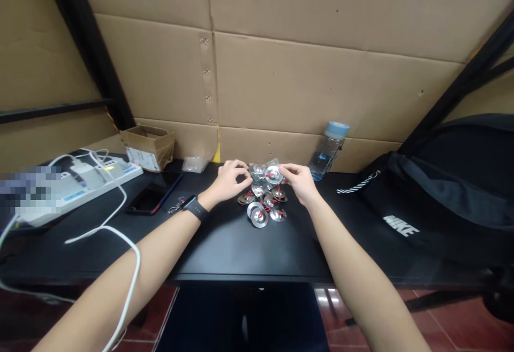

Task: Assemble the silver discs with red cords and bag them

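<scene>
Small metal finger cymbals [259, 217] with red loops lie in a loose pile on the black table, several of them overlapping. A shiny clear plastic bag [257, 176] is at the back of the pile, with metal discs showing in or behind it. My right hand [300, 181] pinches the rim of one finger cymbal [273, 175] in front of the bag. At the bag's left edge is my left hand [232, 180], its thumb and fingers curved and apart. Whether its fingertips touch the plastic I cannot tell.
Left of the hands are a phone [155, 194], keys [176, 205], a small cardboard box [148, 143], a clear packet [195, 164] and a white power strip [86, 181] with cables. A water bottle [327, 151] and a black Nike bag [401, 207] are on the right. Cardboard panels [301, 84] rise behind.
</scene>
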`<state>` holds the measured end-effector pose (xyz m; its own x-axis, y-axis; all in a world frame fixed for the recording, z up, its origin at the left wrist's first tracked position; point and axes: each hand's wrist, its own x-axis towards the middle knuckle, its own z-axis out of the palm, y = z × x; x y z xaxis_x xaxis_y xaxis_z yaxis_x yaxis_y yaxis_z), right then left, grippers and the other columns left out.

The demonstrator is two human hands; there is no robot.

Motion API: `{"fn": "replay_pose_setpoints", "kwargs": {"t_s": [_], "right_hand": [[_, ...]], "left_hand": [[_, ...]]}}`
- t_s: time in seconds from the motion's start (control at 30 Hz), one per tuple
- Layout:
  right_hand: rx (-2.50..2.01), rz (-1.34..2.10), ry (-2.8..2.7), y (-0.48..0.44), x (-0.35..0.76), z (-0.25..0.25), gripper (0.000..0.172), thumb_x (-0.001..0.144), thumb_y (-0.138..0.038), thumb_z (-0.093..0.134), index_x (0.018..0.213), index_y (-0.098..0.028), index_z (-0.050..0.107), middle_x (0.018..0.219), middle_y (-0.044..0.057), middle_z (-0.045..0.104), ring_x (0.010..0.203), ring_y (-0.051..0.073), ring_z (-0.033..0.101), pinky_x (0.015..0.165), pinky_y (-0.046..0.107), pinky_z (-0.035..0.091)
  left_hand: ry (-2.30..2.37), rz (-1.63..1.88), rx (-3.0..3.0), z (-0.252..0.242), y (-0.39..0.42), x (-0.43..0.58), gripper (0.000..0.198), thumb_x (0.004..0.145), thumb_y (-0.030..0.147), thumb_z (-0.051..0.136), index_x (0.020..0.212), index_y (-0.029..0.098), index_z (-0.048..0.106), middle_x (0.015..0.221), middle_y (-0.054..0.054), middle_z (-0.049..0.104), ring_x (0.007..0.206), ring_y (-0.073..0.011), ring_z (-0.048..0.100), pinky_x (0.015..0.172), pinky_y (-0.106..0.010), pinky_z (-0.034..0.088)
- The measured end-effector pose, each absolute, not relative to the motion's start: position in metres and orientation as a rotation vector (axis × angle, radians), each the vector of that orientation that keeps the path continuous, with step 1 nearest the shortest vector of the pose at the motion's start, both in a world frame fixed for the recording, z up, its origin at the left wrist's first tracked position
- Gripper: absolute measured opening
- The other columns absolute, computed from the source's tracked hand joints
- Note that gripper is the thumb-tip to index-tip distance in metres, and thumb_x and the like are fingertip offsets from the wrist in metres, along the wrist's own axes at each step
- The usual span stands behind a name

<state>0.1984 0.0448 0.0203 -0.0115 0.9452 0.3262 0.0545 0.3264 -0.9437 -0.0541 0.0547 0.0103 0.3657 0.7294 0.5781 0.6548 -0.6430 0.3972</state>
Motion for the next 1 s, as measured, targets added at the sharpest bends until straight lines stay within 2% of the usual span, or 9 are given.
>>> {"fn": "replay_pose_setpoints", "kwargs": {"t_s": [0.23,0.33,0.5,0.57,0.67,0.73,0.83,0.93,1.0], "right_hand": [[-0.953,0.864,-1.568,0.035,0.197,0.029,0.033,0.077,-0.042,0.077,0.099,-0.018,0.076,0.078,0.004,0.072,0.061,0.015,0.06,0.057,0.028,0.047],[-0.886,0.865,-1.49,0.036,0.194,0.028,0.036,0.08,-0.042,0.075,0.109,-0.021,0.071,0.081,0.002,0.069,0.064,0.015,0.061,0.06,0.028,0.05],[-0.805,0.919,-1.368,0.037,0.185,0.022,0.052,0.077,-0.042,0.077,0.122,-0.026,0.058,0.09,-0.001,0.065,0.069,0.013,0.064,0.07,0.029,0.056],[-0.784,0.942,-1.332,0.036,0.179,0.02,0.063,0.074,-0.037,0.079,0.13,-0.029,0.05,0.091,-0.003,0.063,0.071,0.013,0.065,0.074,0.03,0.057],[-0.797,1.004,-1.334,0.033,0.172,0.016,0.074,0.07,-0.031,0.078,0.134,-0.033,0.042,0.085,-0.006,0.059,0.07,0.014,0.066,0.075,0.033,0.058],[-0.826,1.044,-1.397,0.031,0.17,0.015,0.071,0.07,-0.029,0.077,0.132,-0.032,0.044,0.083,-0.006,0.058,0.069,0.014,0.066,0.071,0.032,0.058],[-0.844,0.976,-1.516,0.03,0.169,0.015,0.065,0.07,-0.03,0.078,0.128,-0.029,0.048,0.095,-0.002,0.06,0.075,0.015,0.067,0.07,0.03,0.057],[-0.823,0.908,-1.575,0.03,0.168,0.013,0.063,0.073,-0.035,0.08,0.126,-0.029,0.048,0.106,0.002,0.062,0.079,0.015,0.067,0.073,0.03,0.057],[-0.815,0.946,-1.576,0.029,0.166,0.012,0.06,0.075,-0.037,0.079,0.125,-0.03,0.047,0.099,0.001,0.064,0.074,0.015,0.067,0.07,0.03,0.057]], "left_hand": [[1.128,1.057,2.464,0.008,0.057,-0.055,0.019,0.088,0.04,0.064,0.081,0.024,0.071,0.108,-0.003,0.07,0.109,-0.026,0.059,0.102,-0.045,0.041],[1.009,1.121,2.242,0.002,0.06,-0.05,0.022,0.09,0.044,0.063,0.097,0.023,0.066,0.112,-0.005,0.07,0.109,-0.0239,0.062,0.103,-0.044,0.044],[0.813,1.213,1.596,-0.008,0.058,-0.033,0.053,0.083,0.047,0.074,0.124,0.02,0.052,0.128,-0.013,0.066,0.119,-0.0241,0.064,0.103,-0.042,0.049],[0.74,1.162,1.499,-0.007,0.054,-0.028,0.059,0.081,0.044,0.078,0.127,0.02,0.051,0.123,-0.013,0.069,0.113,-0.024,0.068,0.098,-0.04,0.053],[0.732,1.155,1.489,-0.002,0.049,-0.028,0.052,0.079,0.042,0.08,0.12,0.018,0.059,0.107,-0.011,0.074,0.095,-0.0228,0.073,0.087,-0.036,0.057],[0.779,1.207,1.534,0.002,0.05,-0.032,0.045,0.078,0.04,0.081,0.112,0.017,0.063,0.098,-0.009,0.075,0.085,-0.0208,0.073,0.08,-0.034,0.058],[0.859,1.254,1.731,0.007,0.054,-0.041,0.037,0.076,0.037,0.08,0.105,0.017,0.07,0.095,-0.008,0.075,0.083,-0.02,0.072,0.079,-0.032,0.058],[0.881,1.192,1.807,0.009,0.055,-0.045,0.048,0.074,0.036,0.082,0.118,0.019,0.069,0.093,-0.008,0.077,0.081,-0.0205,0.073,0.076,-0.032,0.058],[0.854,1.173,1.726,0.011,0.054,-0.045,0.055,0.074,0.036,0.083,0.123,0.019,0.066,0.091,-0.008,0.077,0.08,-0.0207,0.073,0.075,-0.033,0.059]]}}
